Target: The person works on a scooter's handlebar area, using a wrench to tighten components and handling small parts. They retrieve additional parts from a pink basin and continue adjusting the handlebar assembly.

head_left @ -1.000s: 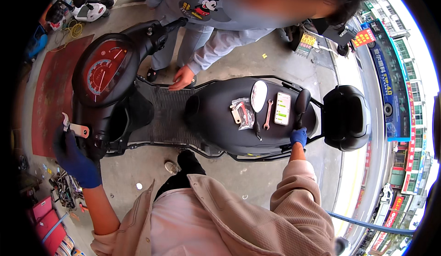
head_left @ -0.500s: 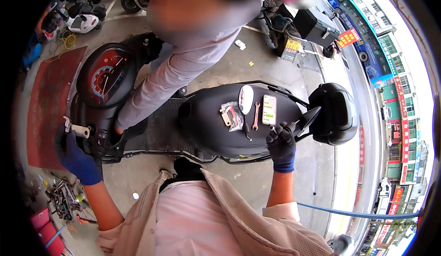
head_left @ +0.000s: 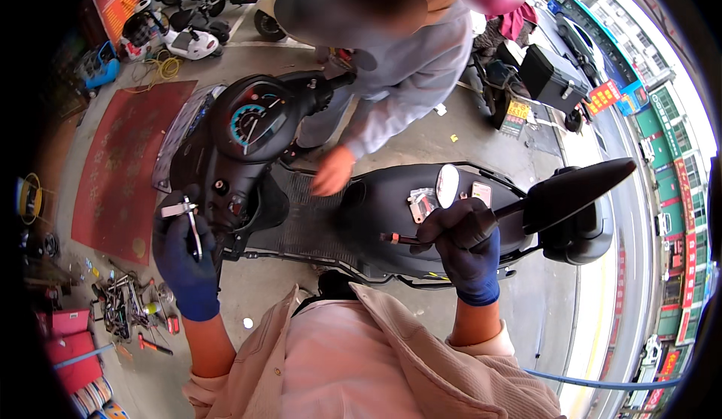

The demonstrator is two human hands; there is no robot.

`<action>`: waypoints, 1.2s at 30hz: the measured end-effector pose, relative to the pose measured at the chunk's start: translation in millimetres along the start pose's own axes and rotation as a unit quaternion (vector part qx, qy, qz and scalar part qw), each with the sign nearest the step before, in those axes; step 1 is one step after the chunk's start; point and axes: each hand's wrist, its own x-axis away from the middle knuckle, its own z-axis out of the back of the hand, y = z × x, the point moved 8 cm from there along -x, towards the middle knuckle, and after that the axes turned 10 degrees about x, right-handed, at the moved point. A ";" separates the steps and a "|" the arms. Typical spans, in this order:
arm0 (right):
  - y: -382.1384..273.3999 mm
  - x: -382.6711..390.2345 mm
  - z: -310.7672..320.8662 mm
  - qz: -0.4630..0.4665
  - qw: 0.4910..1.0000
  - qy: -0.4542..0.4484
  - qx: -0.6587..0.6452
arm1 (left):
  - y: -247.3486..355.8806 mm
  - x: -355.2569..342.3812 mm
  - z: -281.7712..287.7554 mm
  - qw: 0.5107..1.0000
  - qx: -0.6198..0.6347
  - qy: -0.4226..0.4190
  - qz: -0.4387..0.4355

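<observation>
My gloved right hand (head_left: 465,250) is closed around the stem of a black mirror (head_left: 579,197), held above the scooter seat (head_left: 368,216). The stem's reddish threaded end pokes out on the left. By the scooter's front, my gloved left hand (head_left: 184,257) pinches a flat pale metal plate (head_left: 174,210). A slim silver lever-like piece (head_left: 197,235) lies along its fingers; whether it joins the plate I cannot tell. On the seat lie a second mirror (head_left: 447,186), a small bag of parts (head_left: 423,204) and a phone (head_left: 481,192), partly hidden by my right hand.
Across the scooter stands another person, a bare hand (head_left: 333,172) over the footboard (head_left: 312,220). Ahead of the scooter lies a red mat (head_left: 113,193). Loose tools and metal parts (head_left: 124,306) are on the ground at lower left. A black top box (head_left: 579,250) sits behind the seat.
My right hand has raised the mirror off the seat area and turned it. The other person's hand has moved from the front panel to above the footboard. My view has shifted.
</observation>
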 end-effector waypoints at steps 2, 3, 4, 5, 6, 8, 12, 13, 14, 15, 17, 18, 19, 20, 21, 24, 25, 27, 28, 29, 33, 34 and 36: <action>-6.5 0.5 -9.7 0.014 1.000 -0.027 0.001 | -9.5 6.8 -8.9 0.953 0.259 0.073 0.142; -12.4 0.2 -17.0 0.020 0.999 -0.038 0.007 | -3.6 9.7 -12.6 0.952 0.263 0.077 0.137; -15.7 -0.3 -23.1 0.025 0.998 -0.049 0.014 | 2.1 12.6 -16.0 0.951 0.267 0.080 0.131; -20.2 -2.2 -28.0 0.081 0.994 -0.070 0.033 | 6.5 15.9 -15.3 0.951 0.270 0.083 0.126; -20.6 -2.2 -33.6 0.075 0.994 -0.066 0.031 | 9.1 18.9 -19.2 0.951 0.281 0.030 0.126; -27.1 -0.8 -48.4 0.063 0.996 -0.057 0.029 | 23.9 28.1 -37.1 0.950 0.281 -0.039 0.133; -36.0 -1.6 -83.4 0.135 0.983 -0.122 0.037 | 35.3 56.8 -69.2 0.897 0.294 -0.214 0.253; -35.2 -1.0 -88.9 0.139 0.981 -0.130 0.032 | 40.7 59.0 -74.3 0.904 0.273 -0.225 0.241; -35.6 -0.2 -96.0 0.141 0.980 -0.139 0.031 | 45.6 61.3 -80.1 0.908 0.256 -0.235 0.232; -33.9 0.5 -100.5 0.150 0.976 -0.156 0.019 | 49.5 63.2 -84.2 0.913 0.238 -0.245 0.224; -31.1 3.4 -107.6 0.151 0.975 -0.163 0.013 | 60.9 61.0 -83.3 0.955 0.133 -0.250 0.090; -33.1 3.9 -111.3 0.160 0.971 -0.174 0.021 | 68.2 60.7 -84.3 0.964 0.077 -0.252 0.023; -36.2 3.5 -114.3 0.169 0.968 -0.184 0.030 | 74.8 58.5 -82.3 0.971 0.047 -0.236 0.004; -37.6 4.9 -116.2 0.176 0.965 -0.191 0.039 | 78.5 58.0 -81.4 0.968 0.027 -0.248 -0.011; -36.7 5.5 -117.3 0.178 0.964 -0.194 0.038 | 81.1 57.3 -80.2 0.965 0.006 -0.260 -0.026; -31.0 6.4 -118.0 0.176 0.964 -0.199 0.037 | 83.7 59.6 -76.4 0.963 -0.020 -0.262 -0.057; -27.7 7.0 -117.4 0.168 0.965 -0.197 0.035 | 84.1 60.3 -75.7 0.964 -0.023 -0.257 -0.065; -25.3 5.9 -117.9 0.159 0.967 -0.196 0.023 | 79.5 60.1 -73.8 0.970 0.016 -0.235 -0.062; -25.7 5.1 -118.3 0.157 0.968 -0.195 0.014 | 78.1 59.3 -72.9 0.972 0.036 -0.224 -0.060; -25.2 4.0 -118.0 0.155 0.969 -0.193 0.006 | 81.9 56.3 -73.9 0.973 0.031 -0.216 -0.072; -14.1 -3.8 -114.1 0.135 0.976 -0.168 -0.009 | 83.7 49.0 -77.2 0.971 -0.013 -0.216 -0.101; -13.7 -5.8 -114.4 0.167 0.970 -0.178 0.016 | 80.2 48.5 -77.8 0.969 -0.029 -0.224 -0.103; -14.0 -7.8 -113.9 0.189 0.962 -0.193 0.038 | 71.9 48.8 -84.0 0.965 -0.021 -0.251 -0.074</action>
